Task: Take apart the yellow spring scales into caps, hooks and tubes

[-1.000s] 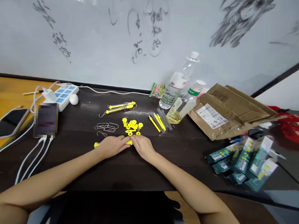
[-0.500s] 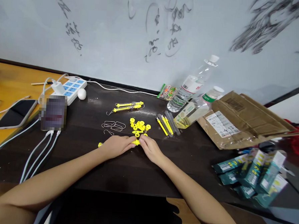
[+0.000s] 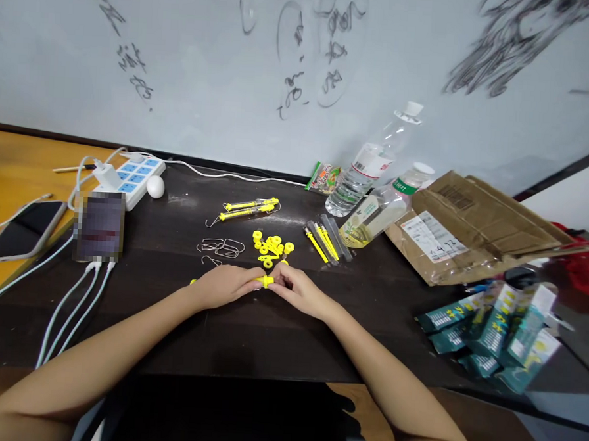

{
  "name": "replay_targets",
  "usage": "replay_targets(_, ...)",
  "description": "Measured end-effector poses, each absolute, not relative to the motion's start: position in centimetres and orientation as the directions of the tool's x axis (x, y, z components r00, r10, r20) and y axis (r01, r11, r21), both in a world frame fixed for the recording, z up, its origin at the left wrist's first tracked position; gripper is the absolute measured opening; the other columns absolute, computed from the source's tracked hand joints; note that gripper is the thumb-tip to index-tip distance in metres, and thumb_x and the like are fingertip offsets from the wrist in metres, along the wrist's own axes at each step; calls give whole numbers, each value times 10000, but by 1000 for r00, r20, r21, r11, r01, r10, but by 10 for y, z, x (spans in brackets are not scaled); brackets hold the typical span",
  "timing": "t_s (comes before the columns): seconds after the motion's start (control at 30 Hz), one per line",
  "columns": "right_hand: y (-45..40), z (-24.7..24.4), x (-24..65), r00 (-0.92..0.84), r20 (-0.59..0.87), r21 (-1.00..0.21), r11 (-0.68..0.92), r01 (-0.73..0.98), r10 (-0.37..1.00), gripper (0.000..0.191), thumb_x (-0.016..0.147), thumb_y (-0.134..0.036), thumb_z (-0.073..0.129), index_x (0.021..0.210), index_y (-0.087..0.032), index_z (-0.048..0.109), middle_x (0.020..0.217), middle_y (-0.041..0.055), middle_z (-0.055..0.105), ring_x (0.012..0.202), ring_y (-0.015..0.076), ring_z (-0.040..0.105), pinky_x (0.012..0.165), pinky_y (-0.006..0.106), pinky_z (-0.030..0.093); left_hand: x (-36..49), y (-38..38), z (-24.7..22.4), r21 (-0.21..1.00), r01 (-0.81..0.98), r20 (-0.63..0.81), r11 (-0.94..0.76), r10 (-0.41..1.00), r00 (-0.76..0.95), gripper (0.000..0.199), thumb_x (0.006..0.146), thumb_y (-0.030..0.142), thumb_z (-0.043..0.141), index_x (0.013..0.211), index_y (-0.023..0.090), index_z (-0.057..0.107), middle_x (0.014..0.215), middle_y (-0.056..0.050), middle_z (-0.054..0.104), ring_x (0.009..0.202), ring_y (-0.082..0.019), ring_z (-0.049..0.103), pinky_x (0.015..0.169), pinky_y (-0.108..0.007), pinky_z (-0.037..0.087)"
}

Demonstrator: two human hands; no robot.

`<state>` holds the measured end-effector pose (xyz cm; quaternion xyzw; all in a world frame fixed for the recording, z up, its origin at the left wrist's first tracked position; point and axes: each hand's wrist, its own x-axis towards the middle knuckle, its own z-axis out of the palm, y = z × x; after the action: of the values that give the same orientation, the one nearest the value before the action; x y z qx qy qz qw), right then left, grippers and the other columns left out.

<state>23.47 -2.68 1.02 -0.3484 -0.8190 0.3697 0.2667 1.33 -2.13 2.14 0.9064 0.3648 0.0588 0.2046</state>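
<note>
My left hand [image 3: 224,286] is closed around a yellow spring scale [image 3: 267,281], laid nearly level just above the dark table. Its yellow cap end sticks out past the thumb, and a bit of yellow shows at the other end by the wrist. The middle is hidden under the palm. My right hand [image 3: 303,293] pinches at the cap end with thumb and fingers. Beyond the hands lie a pile of small yellow plastic parts [image 3: 272,245] and several bent wire hooks [image 3: 224,247]. Two spring scales with hooks [image 3: 248,211] rest further back.
Clear tubes with yellow rods [image 3: 326,240] lie right of the pile. Two bottles [image 3: 358,184], a snack packet [image 3: 324,176] and a cardboard parcel [image 3: 436,234] stand behind. Green boxes [image 3: 496,330] are stacked at right. A power strip [image 3: 139,176], cables and a phone [image 3: 25,229] occupy the left.
My right hand's fingers have shifted slightly away from the left hand, baring more of the yellow cap. The view has turned a little, so everything sits slightly further left.
</note>
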Motion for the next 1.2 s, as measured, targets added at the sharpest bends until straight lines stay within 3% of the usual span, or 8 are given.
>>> replay_targets(0.13,-28,10,235,-628,190,-752,523,400,754,96,880,-271,527,831,-189,514,720,-20,499,643,110,459,615,226,381,11,-20,23,413,628,-70,-659,665,744,388,975,478,220,1014,247,529,825,-8,657,740,-182,634,622,-242,412)
replay_targets(0.33,-31,14,234,-583,172,-628,544,556,794,137,886,-333,519,922,-202,533,742,-19,558,641,114,496,618,226,361,13,-20,13,252,672,-27,-696,689,724,394,977,486,212,1102,253,504,947,-18,670,806,-191,648,613,-232,417)
replay_targets(0.5,-29,7,230,-551,82,-653,462,600,831,341,973,-341,333,728,-189,515,670,-17,556,626,114,513,633,231,350,18,-23,7,174,725,34,-666,740,672,400,977,483,224,1190,261,479,1000,-27,658,820,-186,652,606,-225,422)
replay_targets(0.6,-28,1,228,-564,104,-722,452,524,819,293,971,-341,343,756,-192,475,688,-22,522,635,112,493,619,221,356,18,-23,8,191,736,29,-649,753,657,381,976,480,240,1176,269,488,982,-18,661,803,-182,653,600,-223,416)
replay_targets(0.7,-28,1,230,-605,147,-698,516,497,782,207,957,-335,388,823,-198,465,735,-20,517,662,117,487,626,220,366,14,-20,12,250,699,10,-670,723,690,359,980,469,240,1128,267,498,969,-7,666,811,-179,648,611,-223,413)
replay_targets(0.93,-29,13,236,-676,215,-446,686,575,705,82,922,-270,462,937,-209,514,826,19,582,748,145,539,676,244,376,8,-16,17,297,642,-16,-707,668,744,381,981,473,217,1032,245,518,889,-2,669,787,-177,640,620,-226,406)
replay_targets(1.07,-30,14,236,-605,196,-500,609,616,772,153,883,-336,524,974,-215,504,740,-18,558,647,129,514,626,233,362,11,-18,11,231,652,22,-722,674,739,381,980,477,222,1126,263,502,961,-10,673,804,-180,645,606,-222,405)
replay_targets(1.2,-28,8,232,-567,148,-586,534,609,810,302,962,-341,366,754,-190,524,704,-2,571,653,123,523,640,237,351,15,-21,5,168,673,62,-720,689,722,421,981,483,199,1198,259,481,1010,-27,663,821,-181,650,608,-225,415)
